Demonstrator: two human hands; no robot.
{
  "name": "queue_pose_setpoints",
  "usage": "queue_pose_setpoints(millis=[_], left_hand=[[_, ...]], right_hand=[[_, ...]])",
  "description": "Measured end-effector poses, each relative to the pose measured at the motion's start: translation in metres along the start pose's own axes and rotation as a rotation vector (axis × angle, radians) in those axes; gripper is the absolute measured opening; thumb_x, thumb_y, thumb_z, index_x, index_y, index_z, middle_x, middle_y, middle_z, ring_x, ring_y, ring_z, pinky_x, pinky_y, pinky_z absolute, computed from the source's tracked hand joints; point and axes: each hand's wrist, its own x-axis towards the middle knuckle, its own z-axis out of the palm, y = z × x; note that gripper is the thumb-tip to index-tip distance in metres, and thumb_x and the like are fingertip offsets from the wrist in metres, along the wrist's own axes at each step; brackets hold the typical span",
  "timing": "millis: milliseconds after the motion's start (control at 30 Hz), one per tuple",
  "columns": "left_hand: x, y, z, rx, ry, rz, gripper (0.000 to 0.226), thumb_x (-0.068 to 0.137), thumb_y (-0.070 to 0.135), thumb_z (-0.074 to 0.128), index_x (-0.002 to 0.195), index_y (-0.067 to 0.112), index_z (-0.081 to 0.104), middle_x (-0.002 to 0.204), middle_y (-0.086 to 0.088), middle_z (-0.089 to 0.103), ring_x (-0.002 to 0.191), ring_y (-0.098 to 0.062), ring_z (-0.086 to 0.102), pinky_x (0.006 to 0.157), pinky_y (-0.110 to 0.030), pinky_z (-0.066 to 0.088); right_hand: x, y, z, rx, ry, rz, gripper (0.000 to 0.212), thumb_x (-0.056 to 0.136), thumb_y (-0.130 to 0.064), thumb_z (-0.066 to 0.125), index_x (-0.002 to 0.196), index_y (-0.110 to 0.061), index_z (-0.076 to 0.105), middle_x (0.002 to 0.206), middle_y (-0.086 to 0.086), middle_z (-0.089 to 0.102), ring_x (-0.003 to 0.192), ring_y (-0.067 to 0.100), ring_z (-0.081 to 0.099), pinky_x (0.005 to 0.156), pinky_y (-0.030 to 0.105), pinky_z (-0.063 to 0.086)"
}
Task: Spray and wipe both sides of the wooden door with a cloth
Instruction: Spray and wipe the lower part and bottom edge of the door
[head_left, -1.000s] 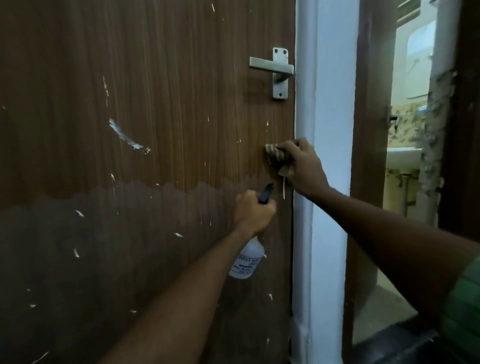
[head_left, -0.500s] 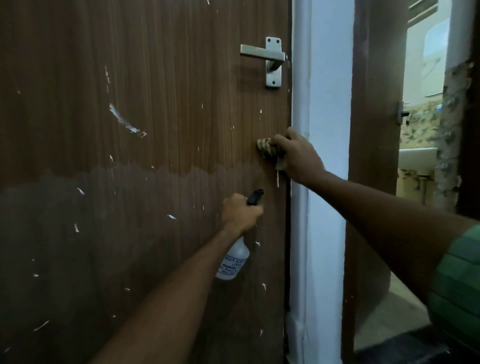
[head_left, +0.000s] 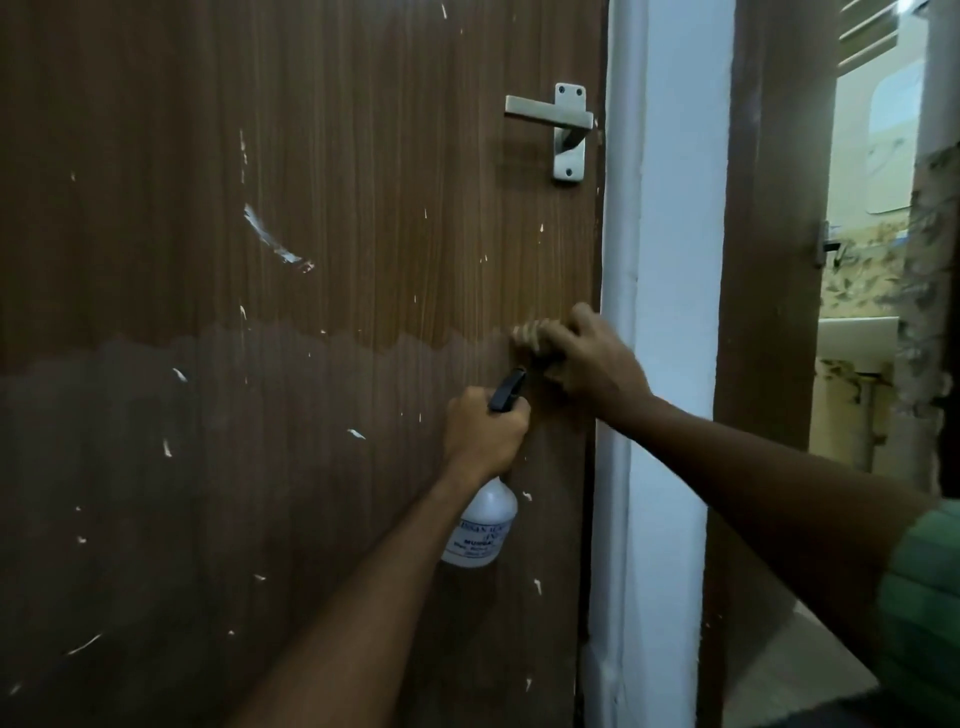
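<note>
The brown wood-grain door (head_left: 291, 260) is mid-wipe: the right hand (head_left: 592, 358) presses a clutched bunched tan cloth (head_left: 527, 335) below the metal handle (head_left: 563, 130), the left hand (head_left: 483, 431) grips the white spray bottle (head_left: 480, 530), and the next stroke probably needs firm pressure across the paint flecks.

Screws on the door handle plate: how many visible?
3. Two sit side by side at the top of the handle plate, above the lever; one is at the bottom end. The lever's neck crosses the middle of the plate and may hide more.
</note>
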Motion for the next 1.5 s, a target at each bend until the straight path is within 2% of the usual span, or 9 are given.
queue_pose_setpoints(millis=[100,333,500,733,967,1167,1233,1367,1500], left_hand=[[0.003,-0.001,-0.005,-0.044,-0.021,-0.001,0.034,0.098,0.022,0.066,0.067,0.009,0.061,0.055,-0.007,0.053,0.05,-0.027,0.054,0.051,-0.04,0.048],[0.003,-0.013,-0.023,-0.049,-0.053,0.043,0.032,0.101,0.022,0.062,0.071,0.01,0.064,0.056,-0.003,0.054,0.051,-0.024,0.053,0.053,-0.04,0.047],[0.002,-0.023,-0.021,-0.045,0.014,0.027,0.037,0.1,0.02,0.065,0.068,0.001,0.062,0.055,-0.008,0.054,0.048,-0.024,0.053,0.05,-0.038,0.046],[0.016,-0.005,-0.056,-0.014,-0.082,0.008,0.023,0.104,0.021,0.061,0.085,0.008,0.065,0.061,-0.004,0.057,0.049,-0.017,0.054,0.05,-0.036,0.048],[0.009,-0.031,-0.097,0.035,-0.018,0.031,0.032,0.101,0.026,0.064,0.085,-0.002,0.065,0.069,-0.024,0.062,0.053,-0.028,0.056,0.053,-0.039,0.047],[0.009,-0.031,-0.125,0.087,0.001,0.043,0.032,0.098,0.028,0.063,0.081,0.002,0.068,0.07,-0.026,0.065,0.053,-0.029,0.057,0.054,-0.056,0.054],[0.008,-0.027,-0.13,0.073,0.004,0.057,0.036,0.094,0.034,0.063,0.081,0.0,0.068,0.072,-0.029,0.064,0.053,-0.031,0.057,0.053,-0.056,0.053],[0.007,-0.022,-0.142,0.003,0.052,0.068,0.043,0.088,0.038,0.061,0.077,-0.003,0.063,0.07,-0.029,0.061,0.053,-0.032,0.057,0.05,-0.057,0.053],[0.005,-0.021,-0.157,-0.012,0.025,0.088,0.032,0.1,0.026,0.064,0.078,0.003,0.066,0.068,-0.026,0.06,0.054,-0.03,0.056,0.05,-0.046,0.05]], right_hand=[[0.0,-0.017,0.007,0.076,0.152,0.275,0.05,0.088,-0.021,0.075,0.134,-0.019,0.055,0.12,0.01,0.048,0.1,0.026,0.051,0.07,0.035,0.051],[-0.04,-0.003,0.028,-0.062,-0.13,-0.424,0.061,0.091,-0.032,0.074,0.143,-0.021,0.046,0.122,0.013,0.048,0.096,0.024,0.052,0.056,0.032,0.052],[0.005,-0.014,0.019,0.141,0.196,0.212,0.066,0.087,-0.029,0.077,0.143,-0.024,0.042,0.12,0.011,0.049,0.092,0.025,0.053,0.062,0.037,0.053],[-0.023,-0.021,0.046,-0.045,-0.092,-0.709,0.063,0.096,-0.03,0.068,0.151,-0.022,0.038,0.129,0.014,0.044,0.094,0.024,0.055,0.053,0.026,0.049],[0.037,-0.065,0.033,0.101,0.23,0.193,0.06,0.089,-0.034,0.073,0.143,-0.023,0.05,0.124,0.014,0.049,0.096,0.023,0.052,0.07,0.039,0.056],[0.007,-0.103,0.048,-0.064,-0.161,-0.522,0.067,0.09,-0.035,0.07,0.15,-0.023,0.042,0.13,0.013,0.04,0.095,0.025,0.056,0.053,0.026,0.046],[0.03,-0.1,0.039,-0.1,-0.121,-0.485,0.068,0.09,-0.037,0.072,0.148,-0.026,0.039,0.13,0.013,0.042,0.095,0.026,0.057,0.054,0.027,0.049],[0.069,-0.118,0.032,0.116,0.173,0.271,0.065,0.087,-0.034,0.075,0.144,-0.025,0.043,0.128,0.013,0.046,0.095,0.023,0.056,0.069,0.035,0.056],[0.04,-0.153,0.052,0.025,-0.043,-0.248,0.063,0.094,-0.036,0.067,0.148,-0.026,0.036,0.133,0.013,0.045,0.098,0.025,0.059,0.063,0.032,0.054]])
